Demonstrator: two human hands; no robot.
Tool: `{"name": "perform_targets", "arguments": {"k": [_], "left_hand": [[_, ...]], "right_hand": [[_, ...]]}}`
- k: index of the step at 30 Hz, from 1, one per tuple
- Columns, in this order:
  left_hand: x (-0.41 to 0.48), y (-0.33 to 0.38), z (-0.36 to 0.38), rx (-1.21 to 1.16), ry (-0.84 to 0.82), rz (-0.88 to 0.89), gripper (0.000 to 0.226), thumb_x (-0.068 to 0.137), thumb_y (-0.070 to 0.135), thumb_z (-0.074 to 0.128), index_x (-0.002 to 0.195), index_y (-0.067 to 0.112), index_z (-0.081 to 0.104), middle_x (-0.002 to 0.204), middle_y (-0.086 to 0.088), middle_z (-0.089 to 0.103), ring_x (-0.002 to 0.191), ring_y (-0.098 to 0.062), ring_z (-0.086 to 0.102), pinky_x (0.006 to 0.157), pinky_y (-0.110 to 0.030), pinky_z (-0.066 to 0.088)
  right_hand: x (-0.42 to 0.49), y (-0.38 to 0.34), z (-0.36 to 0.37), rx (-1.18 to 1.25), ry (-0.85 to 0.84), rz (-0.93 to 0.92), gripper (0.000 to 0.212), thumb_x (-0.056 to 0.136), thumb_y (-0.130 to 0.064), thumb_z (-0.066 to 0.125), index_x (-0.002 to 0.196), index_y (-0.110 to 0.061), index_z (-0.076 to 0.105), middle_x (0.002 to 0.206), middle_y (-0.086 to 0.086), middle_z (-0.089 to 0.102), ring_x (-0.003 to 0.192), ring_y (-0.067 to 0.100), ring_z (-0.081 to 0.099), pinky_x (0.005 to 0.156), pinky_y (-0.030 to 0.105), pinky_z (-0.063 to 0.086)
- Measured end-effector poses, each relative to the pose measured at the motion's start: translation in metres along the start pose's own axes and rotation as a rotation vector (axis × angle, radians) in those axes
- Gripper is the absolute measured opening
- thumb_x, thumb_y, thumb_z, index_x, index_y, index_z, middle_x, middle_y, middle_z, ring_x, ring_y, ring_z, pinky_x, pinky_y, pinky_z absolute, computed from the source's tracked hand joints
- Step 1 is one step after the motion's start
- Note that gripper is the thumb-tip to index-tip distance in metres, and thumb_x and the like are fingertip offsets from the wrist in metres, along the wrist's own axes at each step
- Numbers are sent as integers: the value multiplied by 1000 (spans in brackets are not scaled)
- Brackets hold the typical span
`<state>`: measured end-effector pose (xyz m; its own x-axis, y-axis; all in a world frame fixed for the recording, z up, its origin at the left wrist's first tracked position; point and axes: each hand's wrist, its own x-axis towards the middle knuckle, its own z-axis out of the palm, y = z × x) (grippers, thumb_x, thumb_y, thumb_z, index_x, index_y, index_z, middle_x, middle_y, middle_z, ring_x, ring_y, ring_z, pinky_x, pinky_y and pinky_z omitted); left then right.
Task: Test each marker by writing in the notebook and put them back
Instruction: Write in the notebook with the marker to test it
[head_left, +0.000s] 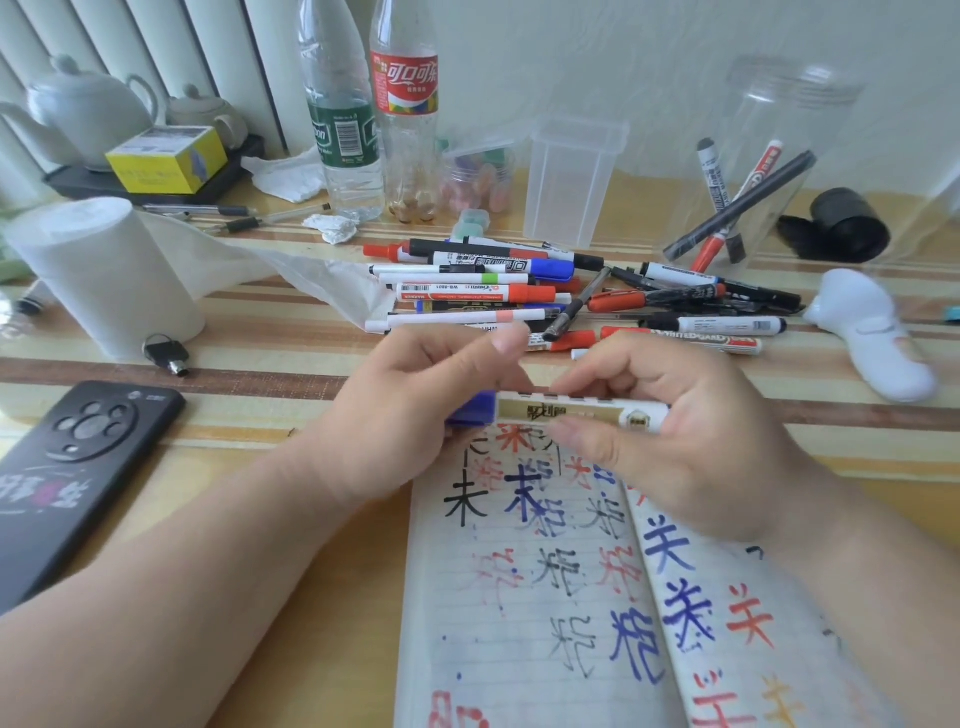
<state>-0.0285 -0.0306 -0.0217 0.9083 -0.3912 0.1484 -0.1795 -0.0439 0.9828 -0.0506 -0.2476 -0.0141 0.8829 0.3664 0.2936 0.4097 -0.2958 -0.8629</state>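
1. Lying open on the near part of the table (311, 597), a lined notebook (545, 597) is recorded. Both pages are covered with characters written in black, blue, red and orange ink.
2. A blue-capped marker (571, 413), with a white barrel and a gold label, is held level just above the far edge of the notebook.
3. The left hand (410, 415) is closed round the blue cap (470, 410) at the marker's left end, with the fingers curled beneath it. The thumb is raised and blurred.
4. The right hand (691, 441) is clamped on the barrel, which is pinched between thumb and fingertips. Cap and barrel are seen to meet; whether the cap is fully seated cannot be told.
5. A loose pile of markers (519, 291), capped in red, blue, black and green, is spread just beyond the notebook.
6. A clear round jar (753, 171) holding a few markers is stood beyond the notebook, to the right. A black roll (847, 223) is laid beside it.
7. A clear rectangular container (571, 182) is stood beyond the notebook, behind the pile.
8. Two plastic bottles, one green-labelled (343, 119) and one red-labelled (405, 104), are stood beyond the notebook, behind the pile's left end.
9. A black phone (67, 467) is laid left of the notebook. A bunch of keys (166, 353) and a roll of white paper (98, 275) are placed farther off on that side.
10. A white handheld device (872, 338) is laid beyond the notebook, to the right.
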Motion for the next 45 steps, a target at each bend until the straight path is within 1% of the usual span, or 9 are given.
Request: {"name": "perform_targets", "arguments": {"k": [3,7,11,14,17,24,31,37,45], "left_hand": [[1,7,3,-44,2,-80,56,94,60,46,70,15,71,60,-10,50,47,-17,39,47,-22,32],[6,11,1,203,25,-12,55,99,55,38,68,16,63,51,8,45,45,-9,39,49,-17,32],[7,18,4,359,69,124,56,102,49,35,70,10,58,49,12,45,46,-6,41,50,-15,33],[6,20,6,448,91,215,51,104,45,36,72,12,57,53,12,47,49,-6,43,51,-13,33],[5,15,8,534,100,268,43,105,39,40,72,15,54,58,6,44,53,-8,42,52,-16,33],[17,9,10,773,209,361,36,103,48,40,79,23,49,59,12,44,59,-9,47,52,-16,32],[14,3,27,911,83,301,41,99,58,31,111,29,56,91,15,50,76,-9,54,64,-34,47],[11,7,28,913,125,246,43,89,51,55,127,32,62,86,30,49,77,18,53,57,-12,32],[9,5,27,838,176,254,37,91,54,60,118,31,69,85,25,59,70,-4,60,62,-29,54]], "right_hand": [[-3,-4,7,-115,-3,-131,16,85,-18,76,101,-16,73,86,-4,71,80,17,68,72,28,54],[-4,-6,12,-121,62,-180,15,86,-21,74,102,-20,74,94,-7,75,87,11,72,76,26,57],[-4,-12,14,60,90,-27,11,82,-20,75,93,-21,73,85,-4,76,72,10,71,62,25,55],[0,-13,12,402,28,212,3,79,-13,71,81,-15,70,57,-2,59,40,8,41,39,18,34],[5,-10,7,636,-53,423,4,77,-10,72,80,-12,71,54,8,43,44,12,22,39,13,21],[17,-7,-2,724,98,452,12,72,-8,74,82,-10,69,62,17,56,39,9,35,36,17,27],[19,6,0,497,365,162,13,89,-17,73,88,-5,69,62,5,52,51,17,48,45,29,42],[18,9,2,270,426,74,14,92,-16,72,100,-6,67,76,4,63,56,16,59,48,35,52],[20,12,2,311,456,6,33,92,-10,72,123,-14,59,90,10,73,78,20,71,60,30,57]]}}
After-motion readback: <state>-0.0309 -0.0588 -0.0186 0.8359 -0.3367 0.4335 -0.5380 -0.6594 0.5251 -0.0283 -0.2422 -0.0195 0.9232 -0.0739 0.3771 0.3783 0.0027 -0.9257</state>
